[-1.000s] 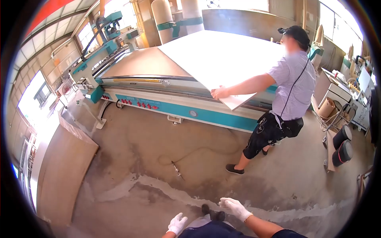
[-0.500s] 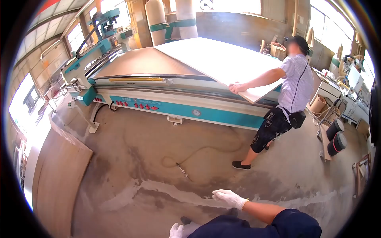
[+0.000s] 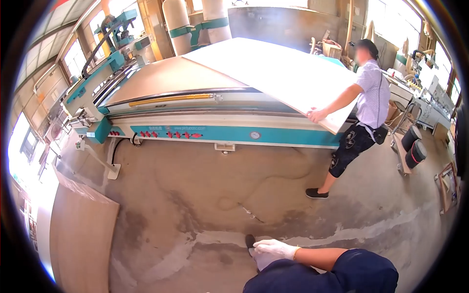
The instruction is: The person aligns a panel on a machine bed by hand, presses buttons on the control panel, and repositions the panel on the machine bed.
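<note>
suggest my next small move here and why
Probably a careful step toward the white panel, passing beside the thin tool. That tool lies on the floor between your shoe and the machine; a co-worker's hand holds the panel's near edge, while your right hand is well away, holding nothing visible.

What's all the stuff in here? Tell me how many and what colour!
CNC router: 1, teal and white, back centre
Flat sheet: 1, brown, on the router bed
Large panel: 1, white, slanting over the router
Co-worker: 1, striped shirt, right, holding the panel's edge
Dust-collector bags: 2, off-white, behind the router
Gauge: 1, white-faced, router's front
Drums: 2, black, on a wheeled trolley, right
Board: 1, brown, lower left
Shoe: 1, black, bottom centre
Right hand: 1, white-gloved, bottom centre, empty
</note>
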`<state>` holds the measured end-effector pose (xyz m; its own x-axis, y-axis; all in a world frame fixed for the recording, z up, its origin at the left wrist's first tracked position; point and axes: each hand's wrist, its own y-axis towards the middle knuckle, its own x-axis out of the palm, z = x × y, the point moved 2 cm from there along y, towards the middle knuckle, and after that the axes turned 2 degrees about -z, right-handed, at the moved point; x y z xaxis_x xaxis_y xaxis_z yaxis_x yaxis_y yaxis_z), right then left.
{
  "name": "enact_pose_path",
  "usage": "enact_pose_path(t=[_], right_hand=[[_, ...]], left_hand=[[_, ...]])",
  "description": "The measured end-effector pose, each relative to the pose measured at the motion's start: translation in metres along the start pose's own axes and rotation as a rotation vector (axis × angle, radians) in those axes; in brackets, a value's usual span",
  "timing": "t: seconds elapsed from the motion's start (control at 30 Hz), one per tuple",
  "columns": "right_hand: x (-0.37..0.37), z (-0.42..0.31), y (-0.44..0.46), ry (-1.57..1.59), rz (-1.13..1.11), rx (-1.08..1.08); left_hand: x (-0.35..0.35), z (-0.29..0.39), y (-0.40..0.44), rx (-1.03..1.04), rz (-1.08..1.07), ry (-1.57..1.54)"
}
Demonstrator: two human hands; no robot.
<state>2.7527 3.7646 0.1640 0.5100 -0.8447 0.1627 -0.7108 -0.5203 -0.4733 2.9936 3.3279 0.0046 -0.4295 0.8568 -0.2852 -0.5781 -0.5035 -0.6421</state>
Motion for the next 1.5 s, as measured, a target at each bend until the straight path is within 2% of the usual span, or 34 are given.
enact_pose_path(t=[0.03, 0.07, 0.13, 0.2, 0.23, 0.27, 0.33, 0.4, 0.47, 0.5, 0.6, 0.63, 0.67, 0.73, 0.87, 1.0, 1.07, 1.13, 1.17, 1.27, 1.33, 1.4, 1.5], right_hand=[[-0.001, -0.003, 0.014, 0.121, 0.023, -0.009], [-0.002, -0.003, 0.033, 0.089, 0.080, -0.010], [-0.004, 0.002, 0.081, 0.153, 0.085, 0.003], [0.001, -0.033, 0.122, 0.157, 0.087, 0.097], [0.006, -0.034, 0.148, 0.238, 0.067, 0.090], [0.008, -0.038, 0.182, 0.315, 0.052, 0.075], [0.013, -0.064, 0.237, 0.124, 0.020, 0.010], [0.022, -0.120, 0.267, 0.212, 0.009, -0.047], [0.023, -0.185, 0.284, 0.063, -0.003, -0.003], [0.027, -0.216, 0.288, 0.095, 0.030, 0.072], [0.018, -0.214, 0.340, -0.026, 0.071, -0.052], [0.017, -0.212, 0.354, -0.039, 0.103, -0.075], [0.022, -0.244, 0.346, -0.145, 0.153, -0.044], [0.020, -0.245, 0.364, -0.349, 0.296, -0.183], [0.030, -0.251, 0.374, -0.108, 0.524, -0.137], [0.029, -0.262, 0.350, -0.242, 0.717, -0.095], [0.006, -0.265, 0.329, -0.393, 0.952, -0.092], [-0.018, -0.259, 0.312, 0.099, 1.066, -0.131], [-0.024, -0.260, 0.300, 0.217, 1.141, -0.208], [-0.029, -0.265, 0.268, 0.316, 1.206, -0.219], [-0.033, -0.236, 0.266, 0.347, 1.210, -0.254], [-0.038, -0.206, 0.268, 0.336, 1.183, -0.249], [-0.030, -0.201, 0.260, 0.254, 1.100, -0.135]], left_hand=[[0.007, 0.023, 0.003, -0.008, 0.005, 0.019], [0.008, 0.035, 0.009, -0.017, 0.015, 0.037], [0.017, 0.070, 0.033, 0.039, -0.115, 0.198], [0.019, 0.053, 0.099, 0.257, -0.091, 0.341], [0.018, 0.080, 0.106, 0.341, -0.083, 0.383], [0.030, 0.128, 0.122, 0.436, -0.076, 0.423], [0.051, 0.287, 0.094, 0.366, -0.089, 0.360], [0.064, 0.405, 0.083, 0.371, -0.219, -0.039], [0.069, 0.496, 0.077, 0.674, -0.256, -0.160], [0.073, 0.545, 0.066, 0.822, -0.348, -0.259], [0.074, 0.673, 0.027, 1.186, -0.701, -0.532], [0.067, 0.699, 0.024, 1.287, -0.678, -0.471], [0.060, 0.721, 0.021, 1.362, -0.791, -0.501], [0.054, 0.761, 0.011, 1.493, -1.105, -0.608], [0.039, 0.824, 0.018, 1.483, -1.513, -0.735], [0.036, 0.861, 0.029, 1.417, -1.758, -0.752], [0.039, 0.874, 0.030, 1.363, -1.865, -0.746], [0.042, 0.885, 0.027, 1.322, -1.957, -0.707], [0.044, 0.888, 0.025, 1.304, -1.993, -0.699], [0.061, 0.878, 0.023, 1.356, -1.918, -0.889], [0.066, 0.869, 0.018, 1.378, -1.822, -0.985], [0.064, 0.865, 0.004, 1.396, -1.733, -0.977], [0.067, 0.857, -0.014, 1.430, -1.730, -0.947]])
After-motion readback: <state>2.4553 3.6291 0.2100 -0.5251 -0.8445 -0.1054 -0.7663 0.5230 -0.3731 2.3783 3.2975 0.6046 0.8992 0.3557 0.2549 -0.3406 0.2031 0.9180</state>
